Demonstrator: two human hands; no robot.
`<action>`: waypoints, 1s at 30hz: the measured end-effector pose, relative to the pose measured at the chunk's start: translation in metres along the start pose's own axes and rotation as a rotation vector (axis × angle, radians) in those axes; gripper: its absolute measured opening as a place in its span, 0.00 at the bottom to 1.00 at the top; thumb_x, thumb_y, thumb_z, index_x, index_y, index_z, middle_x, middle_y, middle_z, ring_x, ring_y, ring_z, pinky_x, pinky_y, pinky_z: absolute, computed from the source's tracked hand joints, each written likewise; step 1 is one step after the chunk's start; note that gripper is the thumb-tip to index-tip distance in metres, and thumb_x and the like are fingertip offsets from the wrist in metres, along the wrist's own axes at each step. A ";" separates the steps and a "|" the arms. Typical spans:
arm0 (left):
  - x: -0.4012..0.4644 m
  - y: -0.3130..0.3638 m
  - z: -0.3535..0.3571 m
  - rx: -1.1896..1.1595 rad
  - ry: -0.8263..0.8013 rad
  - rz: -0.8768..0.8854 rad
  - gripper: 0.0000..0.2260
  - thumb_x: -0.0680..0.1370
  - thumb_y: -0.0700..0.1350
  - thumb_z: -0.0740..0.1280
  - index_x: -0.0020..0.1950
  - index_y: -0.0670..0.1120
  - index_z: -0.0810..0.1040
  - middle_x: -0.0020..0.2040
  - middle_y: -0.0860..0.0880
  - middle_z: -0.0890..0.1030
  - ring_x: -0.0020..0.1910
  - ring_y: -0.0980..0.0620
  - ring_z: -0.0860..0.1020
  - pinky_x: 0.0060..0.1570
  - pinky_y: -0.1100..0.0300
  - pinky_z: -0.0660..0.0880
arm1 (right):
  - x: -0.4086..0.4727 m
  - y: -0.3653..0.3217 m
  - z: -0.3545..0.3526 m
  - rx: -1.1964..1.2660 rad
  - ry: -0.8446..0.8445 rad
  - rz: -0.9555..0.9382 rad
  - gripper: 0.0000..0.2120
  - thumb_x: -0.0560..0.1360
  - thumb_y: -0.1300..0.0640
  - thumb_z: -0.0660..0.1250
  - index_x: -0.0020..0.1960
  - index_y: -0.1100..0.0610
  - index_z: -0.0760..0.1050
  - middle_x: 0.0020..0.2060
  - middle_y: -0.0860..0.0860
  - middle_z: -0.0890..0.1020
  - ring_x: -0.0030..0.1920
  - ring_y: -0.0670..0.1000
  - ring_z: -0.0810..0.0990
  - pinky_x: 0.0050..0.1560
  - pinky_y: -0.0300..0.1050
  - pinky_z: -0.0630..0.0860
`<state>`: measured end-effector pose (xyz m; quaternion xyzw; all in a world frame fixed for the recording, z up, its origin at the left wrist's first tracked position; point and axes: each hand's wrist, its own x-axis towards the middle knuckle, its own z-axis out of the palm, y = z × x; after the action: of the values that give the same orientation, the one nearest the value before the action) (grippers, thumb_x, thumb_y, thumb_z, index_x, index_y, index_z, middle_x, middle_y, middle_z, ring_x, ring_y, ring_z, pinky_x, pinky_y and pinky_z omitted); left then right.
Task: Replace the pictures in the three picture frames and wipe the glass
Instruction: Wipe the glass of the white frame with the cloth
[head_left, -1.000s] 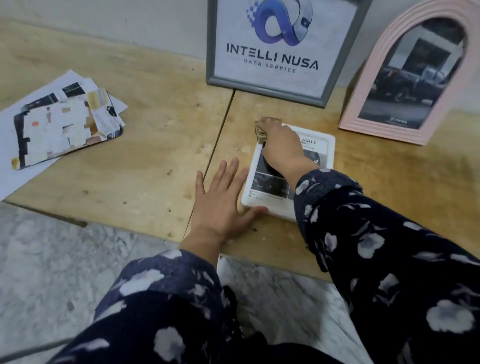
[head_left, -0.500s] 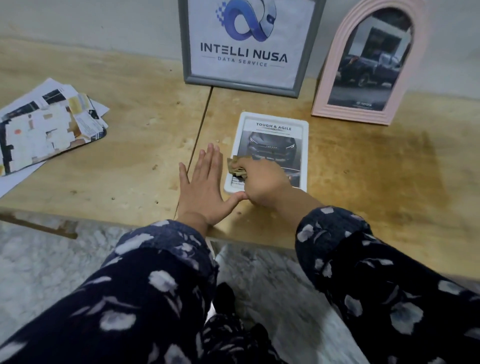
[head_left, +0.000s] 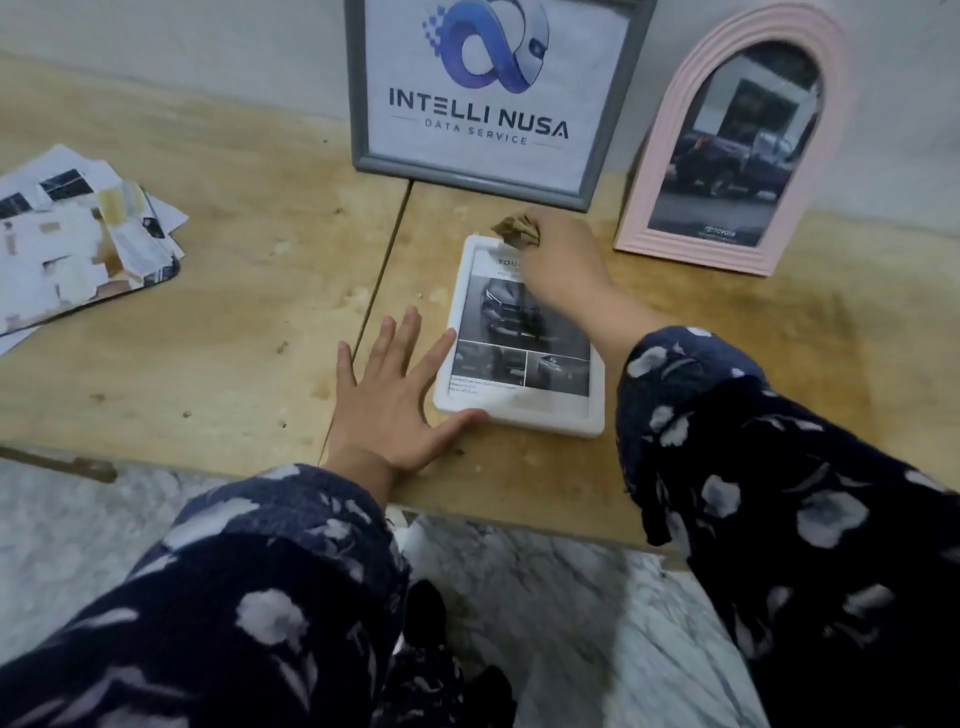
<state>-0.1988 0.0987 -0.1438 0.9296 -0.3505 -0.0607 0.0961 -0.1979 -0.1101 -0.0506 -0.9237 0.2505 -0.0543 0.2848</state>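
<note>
A white picture frame (head_left: 519, 358) lies flat, glass up, near the front edge of the wooden table (head_left: 234, 322), just right of the seam between its two boards; it holds a car advertisement. The right hand (head_left: 563, 262) is at the frame's far edge with fingers curled around a crumpled brownish cloth (head_left: 515, 231), which rests on the frame's far left corner and overhangs onto the table. The left hand (head_left: 395, 395) lies flat on the table with fingers spread and straight, its thumb pressed against the frame's near left corner and its index finger along the frame's left side. Both arms wear dark floral sleeves (head_left: 779, 493). At the back edge, leaning on the wall, stand a grey picture frame (head_left: 358, 104) with an "INTELLI NUSA DATA SERVICE" print and, to its right, a pink arched picture frame (head_left: 670, 171) showing a dark pickup truck; the right hand is near both but touches neither. A loose pile of printed pictures (head_left: 78, 244) lies at the table's left edge, well apart from the hands. Half a second ago the cloth hand was at the frame's near left corner; it is now at the far edge, while the left hand has stayed in place.
</note>
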 end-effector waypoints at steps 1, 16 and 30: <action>0.001 0.000 -0.001 -0.015 -0.003 -0.007 0.41 0.68 0.79 0.42 0.77 0.63 0.40 0.78 0.54 0.35 0.78 0.52 0.38 0.72 0.38 0.36 | 0.005 0.001 0.007 -0.044 -0.018 -0.017 0.15 0.75 0.62 0.61 0.60 0.55 0.77 0.57 0.55 0.81 0.58 0.58 0.77 0.55 0.46 0.75; 0.001 0.000 -0.001 -0.042 -0.024 -0.027 0.42 0.66 0.79 0.41 0.77 0.63 0.42 0.79 0.55 0.40 0.78 0.53 0.39 0.73 0.38 0.37 | -0.051 0.001 0.041 -0.396 -0.228 -0.137 0.24 0.76 0.63 0.57 0.71 0.53 0.67 0.68 0.54 0.73 0.66 0.57 0.71 0.60 0.47 0.70; -0.002 0.004 -0.004 -0.039 0.025 -0.025 0.44 0.66 0.80 0.45 0.78 0.62 0.46 0.80 0.54 0.47 0.78 0.53 0.43 0.73 0.37 0.41 | -0.075 0.013 0.011 0.102 -0.335 0.003 0.15 0.75 0.69 0.59 0.56 0.58 0.79 0.56 0.57 0.81 0.53 0.52 0.76 0.55 0.43 0.72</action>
<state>-0.2021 0.0980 -0.1390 0.9326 -0.3362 -0.0574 0.1178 -0.2660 -0.0768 -0.0643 -0.9039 0.1976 0.0884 0.3690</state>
